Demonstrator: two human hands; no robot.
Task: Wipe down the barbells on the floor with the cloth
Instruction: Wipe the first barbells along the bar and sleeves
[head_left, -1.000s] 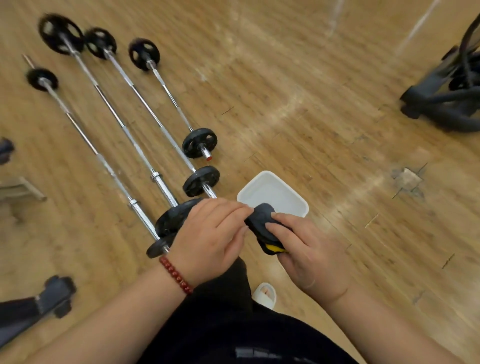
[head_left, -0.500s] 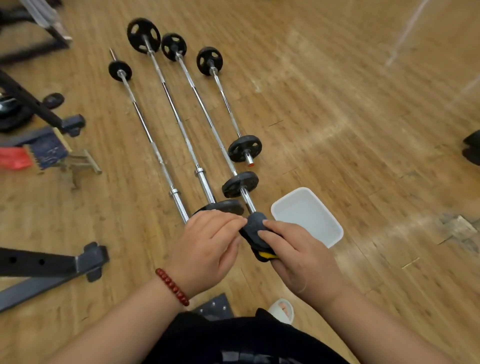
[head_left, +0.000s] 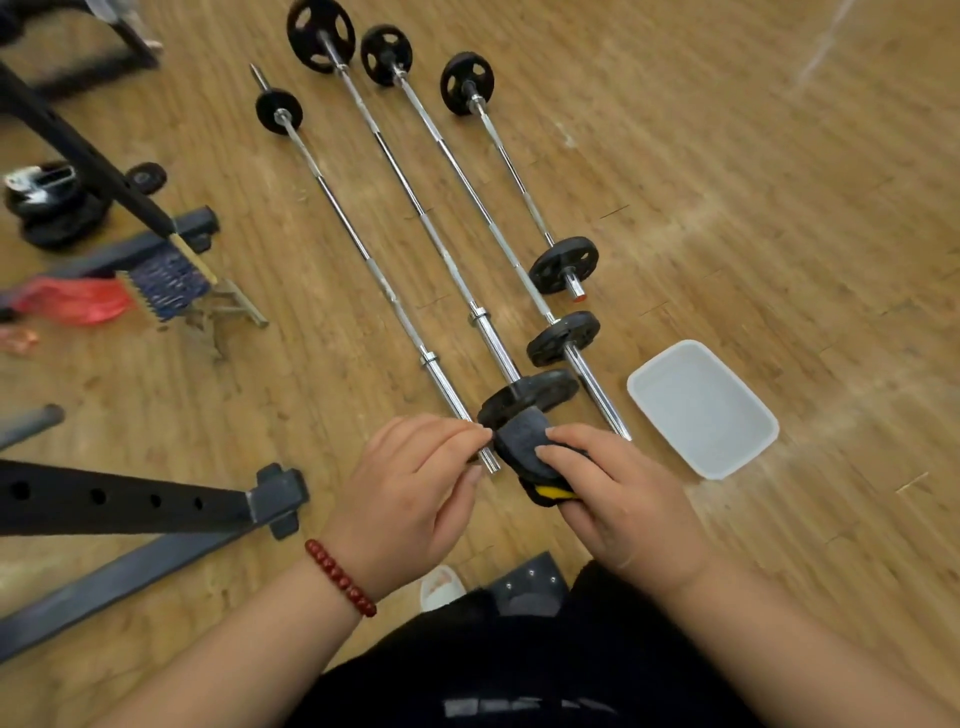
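Observation:
Several chrome barbells with black plates lie side by side on the wooden floor, running from upper left toward me; one bar (head_left: 410, 200) is near the middle. A folded dark grey cloth (head_left: 519, 441) with a yellow edge is held above the near ends of the bars. My right hand (head_left: 623, 499) grips it from the right, thumb on top. My left hand (head_left: 410, 488) pinches its left edge with curled fingertips. The cloth hides part of the nearest black plate (head_left: 530, 395).
A white plastic tray (head_left: 748, 452) sits on the floor right of the bars. A black rack foot (head_left: 156, 501) and dark beams lie at the left. Farther left are a red bag, a blue brush (head_left: 166, 286) and stacked plates (head_left: 52, 213). A white slipper (head_left: 441, 587) shows below.
The view swung left, so the barbells and tray now sit further right and the rack parts came into sight. Both hands kept hold of the cloth.

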